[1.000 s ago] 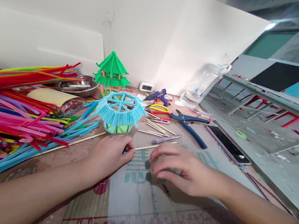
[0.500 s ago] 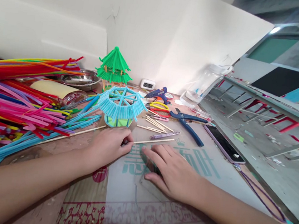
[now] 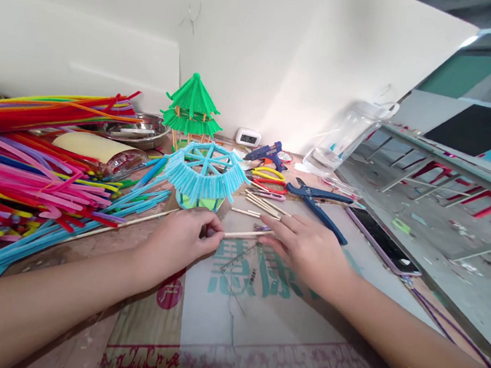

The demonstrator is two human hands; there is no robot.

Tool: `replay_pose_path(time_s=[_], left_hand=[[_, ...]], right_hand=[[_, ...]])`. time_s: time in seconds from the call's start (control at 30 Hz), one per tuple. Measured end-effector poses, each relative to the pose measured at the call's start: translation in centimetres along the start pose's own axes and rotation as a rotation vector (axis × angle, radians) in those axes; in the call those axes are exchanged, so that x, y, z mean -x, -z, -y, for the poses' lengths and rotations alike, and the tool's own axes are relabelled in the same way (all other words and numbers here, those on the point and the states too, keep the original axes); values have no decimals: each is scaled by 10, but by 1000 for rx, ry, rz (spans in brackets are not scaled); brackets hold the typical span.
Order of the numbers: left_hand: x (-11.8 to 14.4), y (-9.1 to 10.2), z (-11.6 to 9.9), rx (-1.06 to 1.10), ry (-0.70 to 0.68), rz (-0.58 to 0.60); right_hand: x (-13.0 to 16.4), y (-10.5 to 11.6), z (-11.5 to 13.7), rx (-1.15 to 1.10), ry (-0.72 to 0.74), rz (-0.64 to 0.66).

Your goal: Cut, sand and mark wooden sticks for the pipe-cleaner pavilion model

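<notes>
My left hand (image 3: 181,239) pinches the left end of a thin wooden stick (image 3: 246,234) that lies flat on the printed cardboard (image 3: 256,327). My right hand (image 3: 309,247) rests with fingers spread at the stick's right end, its fingertips over a purple pen-like tool (image 3: 262,228) that is mostly hidden. A clear ruler (image 3: 240,266) lies on the cardboard just below the stick, between my hands. A light blue pipe-cleaner roof (image 3: 204,173) on a green base stands right behind my left hand.
A big pile of coloured pipe cleaners (image 3: 31,154) fills the left side. A green pavilion model (image 3: 192,107), a metal dish (image 3: 136,130), a glue gun (image 3: 269,151), scissors (image 3: 264,177), blue pliers (image 3: 318,207), loose sticks (image 3: 261,204) and a phone (image 3: 383,241) lie behind and to the right.
My right hand has lifted off the ruler and moved up and right to the stick's far end, uncovering the ruler. My left hand keeps its pinch on the stick.
</notes>
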State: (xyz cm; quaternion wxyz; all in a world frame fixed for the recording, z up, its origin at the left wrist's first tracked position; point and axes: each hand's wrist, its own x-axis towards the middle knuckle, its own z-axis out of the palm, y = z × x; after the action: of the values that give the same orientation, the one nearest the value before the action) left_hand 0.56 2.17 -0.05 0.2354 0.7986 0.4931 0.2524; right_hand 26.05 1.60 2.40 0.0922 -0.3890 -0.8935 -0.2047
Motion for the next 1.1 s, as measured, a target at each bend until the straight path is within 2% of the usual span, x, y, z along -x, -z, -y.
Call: replay_pose_path(time_s=[0.1,0.17,0.27,0.33,0.37,0.43,0.57,0.73,0.83,0.97,1.1], left_hand=[[7,5,-6,-12,-36,5],[17,7,-13,-66,-139,16],[31,6,-25,-184,-455,118],[36,2,-29,-262,-655,197],[37,-1,-29,-302,-702,213],[36,-4,-25,-378,-703,183],[33,-8,-14,-505,-617,27],[38,-12,-18,-562,-598,7],[39,-14,-21,-551,-622,-13],[37,-15,-17,-518,-640,-40],[35,-14,-17,-504,-576,-75]], right_hand=[[3,-2,-8,99,29,61],[5,-3,-14,150,5,12],[5,-5,-22,166,-51,-127],[5,-7,-23,84,-73,-147],[4,-9,-23,20,-85,-138],[2,-11,-21,-134,-108,-106],[2,-10,-15,-426,-157,-102],[2,-13,-3,-641,-89,-107],[-1,-23,-3,-683,-133,-146],[-2,-33,-10,-628,-268,-115],[-1,-33,-14,-566,-289,-91]])
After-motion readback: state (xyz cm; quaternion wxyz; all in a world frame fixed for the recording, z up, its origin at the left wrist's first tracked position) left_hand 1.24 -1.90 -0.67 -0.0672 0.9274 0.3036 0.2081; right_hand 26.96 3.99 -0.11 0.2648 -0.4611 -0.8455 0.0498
